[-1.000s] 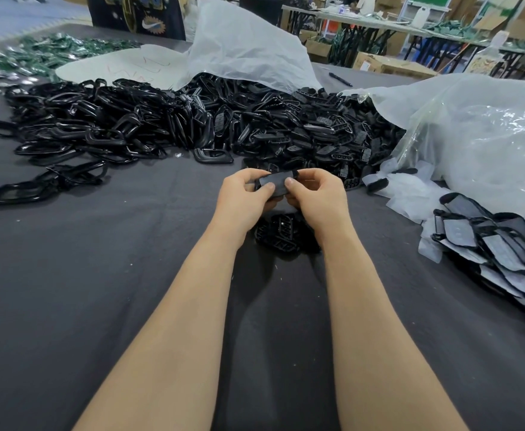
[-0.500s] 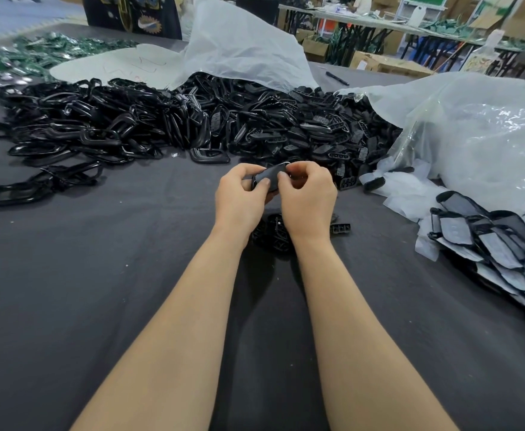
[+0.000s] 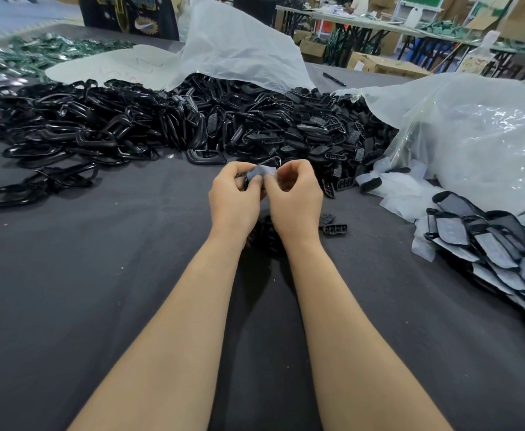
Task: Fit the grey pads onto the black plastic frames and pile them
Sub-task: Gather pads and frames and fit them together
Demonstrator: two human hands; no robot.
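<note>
Head view. Your left hand [image 3: 234,199] and right hand [image 3: 297,197] meet just past the middle of the table [image 3: 68,275]. Both are curled round one piece: a grey pad [image 3: 262,173] lying on a black frame [image 3: 245,181], of which only a dark edge shows at your left fingers. Your right thumb and forefinger pinch the pad's right end, and your left hand holds the frame from its left side. I cannot tell whether the pad is fully seated.

Expect the pad to be light, thin and floppy. It will likely crease if you pinch its middle, so take it by an edge or corner and press it down with flat fingertips. The frame looks like stiff, glossy plastic, light and probably a little slippery. Grip it across the rim, not over the opening the pad must cover.

Now the containers. The far bag [image 3: 239,48], white and slack, lies open toward you. The heap [image 3: 161,126] of bare frames spills from its mouth and spreads leftward across the table. The right bag [image 3: 472,129], clear and crumpled, is too cloudy to tell what it holds. White slips [image 3: 401,194] lie at its near mouth. At near right the pile [image 3: 491,247] of padded frames lies overlapped, grey faces up. A few small parts [image 3: 334,229] lie on the table just right of your right wrist.
</note>
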